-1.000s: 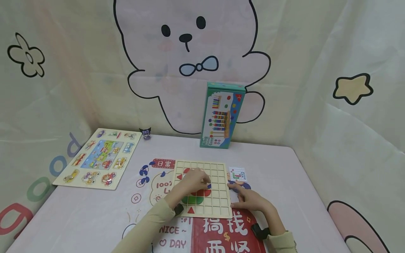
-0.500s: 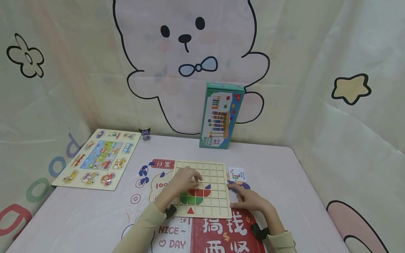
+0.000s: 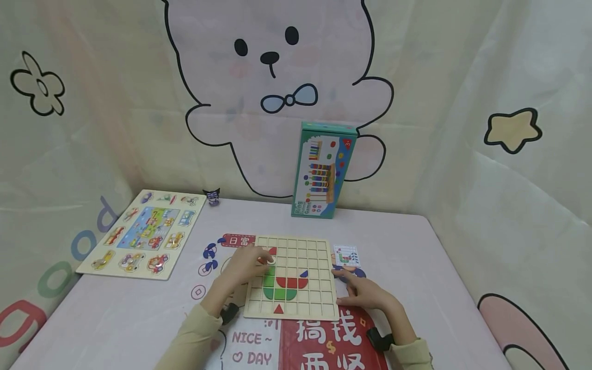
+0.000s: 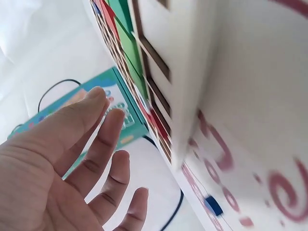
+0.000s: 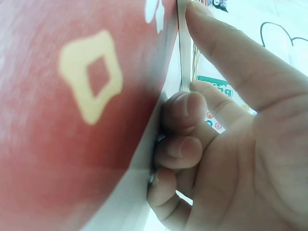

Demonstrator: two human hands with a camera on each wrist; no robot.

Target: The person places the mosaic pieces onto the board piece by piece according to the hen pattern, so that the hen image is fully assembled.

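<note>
A pale gridded board (image 3: 319, 303) lies on the table in the head view. Set in its cells are a red boat-shaped row (image 3: 291, 282), a green row (image 3: 280, 294), a small blue piece (image 3: 303, 274) and a red triangle (image 3: 278, 309). My left hand (image 3: 243, 268) is over the board's left edge, fingertips close to a red piece (image 3: 273, 251) and a white rounded shape (image 3: 272, 260). In the left wrist view its fingers are loosely bent with nothing between them. My right hand (image 3: 367, 292) touches the board's right edge with thumb and index finger; its other fingers bend against the table.
A printed pattern card (image 3: 347, 255) lies right of the board. Several blue pieces (image 3: 209, 251) lie to its left. Farther back are a picture puzzle board (image 3: 180, 267), a small dark figurine (image 3: 213, 197) and an upright green game box (image 3: 324, 169).
My left hand has moved left from the blue piece to the board's left edge, uncovering green and red pieces. The right hand has stayed at the board's right edge.
</note>
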